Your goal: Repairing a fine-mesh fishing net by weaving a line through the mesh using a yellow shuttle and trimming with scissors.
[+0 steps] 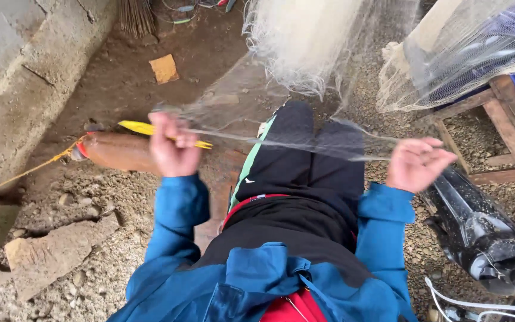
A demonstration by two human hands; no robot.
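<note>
Head view, looking down over the lap.

- Left hand (173, 146): fingers curled tight around a yellow netting needle (150, 130), which lies flat and points right. The fist also pinches the left end of a strip of fishing net (293, 142).
- Right hand (417, 162): fingers half open and spread, the fingertips hooked over the net's right end; whether thumb and forefinger pinch it closed, I cannot tell.
- Fishing net: fine, pale mesh, stretched taut between the two hands across black trousers (299, 167). The bulk hangs in a bundle at the far side and drapes over a wooden frame (508, 113) on the right.
- Brown bottle (120, 152): lies on gravel just behind the left hand, a yellow cord (25, 173) running off left.
- Handling note: judging by the taut span, the work goes best with even tension in both hands, so the needle passes cleanly through one mesh without snagging its neighbours.
</note>
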